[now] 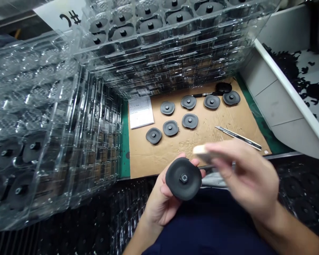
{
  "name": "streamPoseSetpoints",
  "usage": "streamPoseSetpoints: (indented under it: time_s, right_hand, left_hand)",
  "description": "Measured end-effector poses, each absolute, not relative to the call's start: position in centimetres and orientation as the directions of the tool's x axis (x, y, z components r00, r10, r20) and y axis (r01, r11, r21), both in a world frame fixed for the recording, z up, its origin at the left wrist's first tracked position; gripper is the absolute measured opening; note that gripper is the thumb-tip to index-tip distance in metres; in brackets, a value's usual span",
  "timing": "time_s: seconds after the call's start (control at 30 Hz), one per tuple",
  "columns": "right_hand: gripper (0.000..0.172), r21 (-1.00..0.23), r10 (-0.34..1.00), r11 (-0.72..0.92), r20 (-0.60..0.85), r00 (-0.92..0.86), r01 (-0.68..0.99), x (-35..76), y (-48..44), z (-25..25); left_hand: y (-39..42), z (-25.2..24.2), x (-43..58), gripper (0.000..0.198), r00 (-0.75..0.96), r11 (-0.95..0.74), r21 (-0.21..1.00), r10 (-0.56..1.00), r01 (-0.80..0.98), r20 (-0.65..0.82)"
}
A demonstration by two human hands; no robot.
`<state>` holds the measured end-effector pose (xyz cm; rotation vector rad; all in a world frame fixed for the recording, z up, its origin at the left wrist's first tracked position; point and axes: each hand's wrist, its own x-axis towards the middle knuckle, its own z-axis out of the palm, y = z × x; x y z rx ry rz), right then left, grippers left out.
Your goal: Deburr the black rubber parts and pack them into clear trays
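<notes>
My left hand (158, 205) holds a round, slightly squared black plastic disc (174, 180) by its edge, its dished face and central hub turned up. Just to the right, my right hand (251, 173) pinches a small pale block (201, 150), both blurred by motion. The block is close to the disc's upper right edge; whether they touch I cannot tell. Beyond my hands, several similar discs (170, 128) lie in two loose rows on a cardboard sheet (140, 159). A utility knife (239, 136) rests on the cardboard above my right hand.
Stacked clear plastic trays (159, 56) filled with black discs rise at the back, with more trays (77, 141) on the left. A printed paper (140, 111) and a pen (202, 94) lie on the cardboard. At right, a white bin (292, 92) stands beside black scraps (289, 65).
</notes>
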<state>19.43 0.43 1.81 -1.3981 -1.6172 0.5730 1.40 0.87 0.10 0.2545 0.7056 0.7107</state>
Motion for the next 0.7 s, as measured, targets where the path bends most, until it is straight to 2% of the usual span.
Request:
streamPoseSetpoints:
  time_s: [0.07, 0.1, 0.23, 0.3, 0.37, 0.43, 0.53, 0.6, 0.7]
  right_hand:
    - [0.031, -0.739, 0.894, 0.438, 0.416, -0.164, 0.512, 18.0, 0.6, 2.8]
    - [0.03, -0.73, 0.891, 0.452, 0.399, -0.216, 0.513, 17.4, 0.6, 2.9]
    - [0.028, -0.761, 0.961, 0.276, 0.206, -0.185, 0.587, 17.0, -0.5, 2.4]
    - [0.027, -0.838, 0.951, 0.266, 0.149, -0.27, 0.476, 17.8, -1.4, 2.4]
    - [0.025, -0.926, 0.925, 0.246, 0.136, -0.355, 0.286, 18.8, -2.2, 2.6]
    - [0.024, -0.966, 0.954, 0.155, 0.093, -0.283, 0.205, 19.7, -2.9, 2.8]
    - [0.029, -0.956, 0.996, 0.025, 0.048, 0.07, 0.292, 20.1, -3.1, 3.0]
    - [0.033, -0.921, 0.977, 0.086, 0.153, 0.151, 0.381, 19.4, -2.8, 3.3]
    - [0.031, -0.788, 0.902, 0.397, 0.429, -0.044, 0.47, 17.5, -1.9, 3.4]
  left_hand:
    - [0.6, -0.4, 1.4, 0.074, 0.474, 0.718, 0.49, 0.695, -0.495, -0.54]
    - [0.4, -0.7, 1.3, 0.074, 0.431, 0.703, 0.511, 0.709, -0.495, -0.558]
    - [0.3, -1.5, 0.9, 0.066, 0.316, 0.626, 0.56, 0.77, -0.542, -0.554]
    - [0.3, -1.2, 1.0, 0.063, 0.332, 0.601, 0.562, 0.793, -0.568, -0.512]
    - [0.4, -0.4, 1.3, 0.06, 0.357, 0.589, 0.557, 0.804, -0.586, -0.475]
    - [0.6, 0.5, 1.8, 0.059, 0.37, 0.591, 0.551, 0.803, -0.589, -0.466]
    - [0.6, 1.2, 2.5, 0.06, 0.373, 0.607, 0.549, 0.791, -0.575, -0.484]
    - [0.5, 1.1, 2.8, 0.063, 0.371, 0.61, 0.556, 0.789, -0.564, -0.49]
    - [0.2, 0.3, 2.5, 0.063, 0.367, 0.599, 0.582, 0.799, -0.549, -0.476]
